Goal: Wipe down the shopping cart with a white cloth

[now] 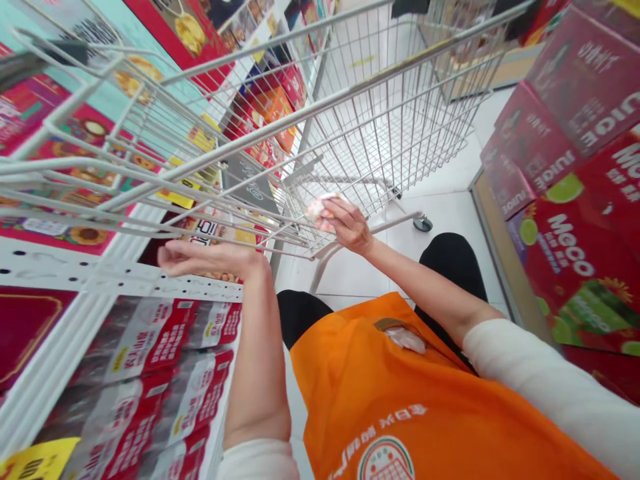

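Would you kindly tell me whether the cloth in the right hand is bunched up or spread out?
Bunched up: the cloth shows as a small, crumpled, pale wad with pinkish patches, gripped in the right hand.

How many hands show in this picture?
2: the left hand, near the wire side of the shopping cart, and the right hand, holding a crumpled cloth. No others are visible.
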`<state>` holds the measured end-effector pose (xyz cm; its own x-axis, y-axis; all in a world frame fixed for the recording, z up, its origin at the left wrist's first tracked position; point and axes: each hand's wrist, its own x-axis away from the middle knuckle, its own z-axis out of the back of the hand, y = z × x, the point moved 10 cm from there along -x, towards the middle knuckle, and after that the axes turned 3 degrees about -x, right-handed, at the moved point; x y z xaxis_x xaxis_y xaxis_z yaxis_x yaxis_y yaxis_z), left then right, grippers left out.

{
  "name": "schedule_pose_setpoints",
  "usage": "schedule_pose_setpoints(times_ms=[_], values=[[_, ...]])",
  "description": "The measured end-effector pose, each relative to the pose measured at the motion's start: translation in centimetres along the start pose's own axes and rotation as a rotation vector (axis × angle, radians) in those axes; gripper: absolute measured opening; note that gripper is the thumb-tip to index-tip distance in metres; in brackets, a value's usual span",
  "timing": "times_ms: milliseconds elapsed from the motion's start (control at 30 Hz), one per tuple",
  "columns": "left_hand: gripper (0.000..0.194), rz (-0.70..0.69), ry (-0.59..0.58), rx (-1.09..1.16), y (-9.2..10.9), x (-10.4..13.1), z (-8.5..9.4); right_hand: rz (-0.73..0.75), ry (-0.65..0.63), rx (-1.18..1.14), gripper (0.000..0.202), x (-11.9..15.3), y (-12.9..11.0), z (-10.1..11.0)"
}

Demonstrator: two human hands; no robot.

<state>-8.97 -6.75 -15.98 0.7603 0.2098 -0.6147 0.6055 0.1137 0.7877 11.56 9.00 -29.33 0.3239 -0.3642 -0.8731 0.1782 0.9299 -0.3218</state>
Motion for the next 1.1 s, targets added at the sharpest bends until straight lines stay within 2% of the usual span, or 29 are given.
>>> schedule_pose_setpoints(times_ms=[33, 100, 167, 233, 333, 400, 467, 533, 633, 733, 800, 967, 1033, 1100], values=[[0.055, -0.141, 0.028, 0.023, 2.5, 0.7, 0.5, 0.025, 0.021, 0.013, 0.037, -2.2, -0.8, 0.0], [0.047, -0.435, -0.104, 0.134, 7.9, 2.7, -0.5, 0.037, 0.033, 0.048, 0.040, -6.4, -1.9, -0.6], [0.049, -0.674, -0.398, 0.136, 12.1, 5.2, -3.5, 0.047, 0.009, 0.069, 0.042, -9.1, -2.4, -1.9], [0.055, -0.814, -0.601, 0.069, 14.0, 7.0, -6.0, 0.064, -0.022, 0.071, 0.043, -9.4, -2.4, -3.2], [0.060, -0.871, -0.757, -0.070, 13.8, 8.0, -8.3, 0.053, -0.048, 0.073, 0.041, -6.3, -1.0, -4.0], [0.057, -0.827, -0.823, -0.124, 12.5, 8.1, -8.9, 0.051, -0.067, 0.089, 0.039, -3.6, 0.0, -4.0], [0.055, -0.769, -0.871, -0.149, 11.2, 8.2, -9.1, 0.064, -0.070, 0.112, 0.038, -2.0, 0.4, -3.4], [0.057, -0.743, -0.904, -0.163, 10.2, 8.4, -9.2, 0.054, -0.070, 0.121, 0.038, -2.5, 0.5, -2.9], [0.062, -0.749, -0.958, -0.163, 9.8, 8.7, -9.7, 0.011, -0.083, 0.101, 0.040, -6.0, 0.3, -2.6], [0.068, -0.748, -1.006, -0.151, 10.3, 8.6, -10.4, -0.002, -0.072, 0.094, 0.040, -8.9, 0.2, -2.7], [0.074, -0.745, -1.025, -0.155, 10.7, 8.4, -10.9, 0.016, -0.057, 0.107, 0.039, -8.5, 0.4, -2.4], [0.089, -0.735, -1.036, -0.230, 11.0, 8.2, -11.9, 0.045, -0.097, 0.102, 0.034, -3.6, 2.1, -1.6], [0.090, -0.716, -1.042, -0.224, 10.9, 8.2, -12.2, 0.050, -0.113, 0.097, 0.034, -4.0, 2.0, -1.3], [0.087, -0.690, -1.053, -0.185, 10.8, 8.3, -12.3, 0.093, -0.097, 0.104, 0.035, -6.3, 1.1, -1.1]])
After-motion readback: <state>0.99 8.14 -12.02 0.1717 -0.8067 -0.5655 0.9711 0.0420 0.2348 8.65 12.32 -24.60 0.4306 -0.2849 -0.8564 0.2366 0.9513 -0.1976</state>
